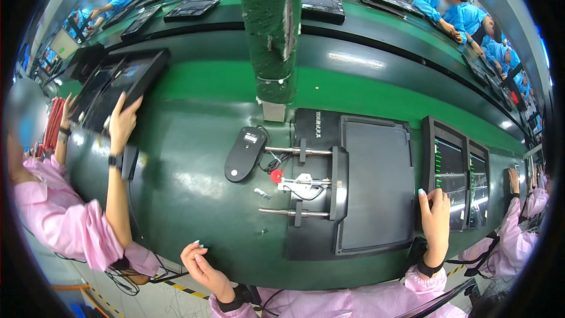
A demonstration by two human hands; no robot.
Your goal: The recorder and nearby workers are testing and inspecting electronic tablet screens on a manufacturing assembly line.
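Observation:
My left hand (206, 270) hovers over the near table edge with loosely bent fingers and nothing in it. My right hand (435, 218) grips the left rim of a black tray (428, 141) that holds two dark glossy panels with small green marks. Between my hands lies a black fixture (376, 185) with a shallow rectangular recess, bare of any panel. Two metal rods and a toggle clamp (303, 185) with a red tip are mounted on its left side. A black computer mouse (245, 154) lies belly up beside the rods, its cable bunched near the clamp.
A green post (271, 35) rises at the table's far side. On the left, a co-worker's hands (122, 123) hold another black tray (150, 70). Beyond, a belt carries several dark panels (192, 9), with people in blue behind it. Scraps of clear film (263, 193) lie near the mouse.

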